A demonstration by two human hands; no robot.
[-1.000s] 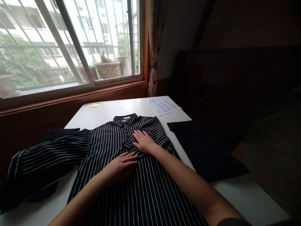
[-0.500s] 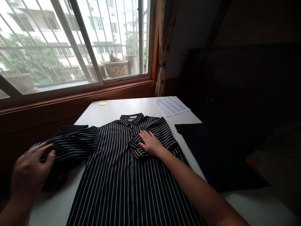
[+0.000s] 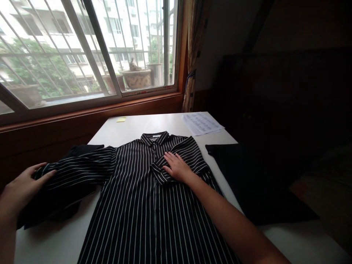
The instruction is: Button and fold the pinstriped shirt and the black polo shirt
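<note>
The striped shirt [image 3: 132, 190] lies front up on the white bench [image 3: 110, 132], its long axis running from the collar [image 3: 154, 139] near the far edge down toward the near edge, where the hem passes out of view. Crosswise to that, the outstretched sleeve [image 3: 85, 167] reaches from the shoulder toward the bench's left edge, and its cuff end meets the left hand [image 3: 20, 187]. So the body of the shirt lies to the right of that grip, with the sleeve's length between them. The left hand is much the nearer one to this cuff; its thumb and forefinger are parted around the sleeve end, but the other fingers are hidden, and I cannot tell whether they close on the cloth.

The right hand [image 3: 177, 168] lies flat, palm down, fingers slightly spread, on the folded sleeve [image 3: 189, 156], which slants across the chest with its cuff near the button line. It pinches nothing.

Dark cloth [image 3: 55, 207] sits under the outstretched sleeve; a dark garment [image 3: 255, 187] spreads along the right edge. Printed papers [image 3: 202, 124] lie by the far right corner, a yellow note [image 3: 121, 119] near the far left corner. Beyond the window, a patterned pot [image 3: 136, 79] holds a gnarled stump [image 3: 134, 66].
</note>
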